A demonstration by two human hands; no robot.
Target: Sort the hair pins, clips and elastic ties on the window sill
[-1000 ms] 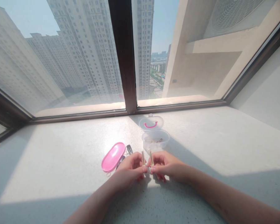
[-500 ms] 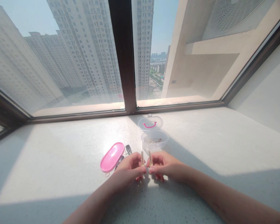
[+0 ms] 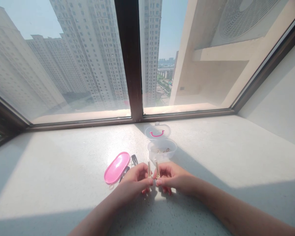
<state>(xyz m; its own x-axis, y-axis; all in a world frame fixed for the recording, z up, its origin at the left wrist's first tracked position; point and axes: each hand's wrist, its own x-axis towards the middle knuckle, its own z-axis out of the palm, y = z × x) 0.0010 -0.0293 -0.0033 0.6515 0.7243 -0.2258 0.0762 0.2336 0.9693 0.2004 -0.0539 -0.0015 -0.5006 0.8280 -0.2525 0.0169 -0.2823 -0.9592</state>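
Observation:
Between the thumb and fingers of my left hand (image 3: 134, 179) is a slim, shiny gold hair clip (image 3: 149, 168), held upright. My right hand (image 3: 174, 177) pinches a similar gold hair clip (image 3: 157, 169) close beside it, with a narrow gap between the two. Just beyond my hands stands a clear plastic box (image 3: 172, 153) with a few small rings or hair ties inside. Its lid (image 3: 166, 128), with a pink handle, lies folded back toward the window. My fingertips partly cover the clips' lower ends.
Left of my hands lies a pink oval tray (image 3: 117, 167). Beside it are a black snap hair clip (image 3: 134, 159), a dark shiny clip (image 3: 124, 173) partly behind my left hand, and a thin hair tie (image 3: 111, 186). The pale sill (image 3: 64, 177) meets a dark window frame (image 3: 135, 82).
The view has shifted slightly, so the hands, box and tray sit a little lower in the picture. Both hands keep their hold on the clips, side by side.

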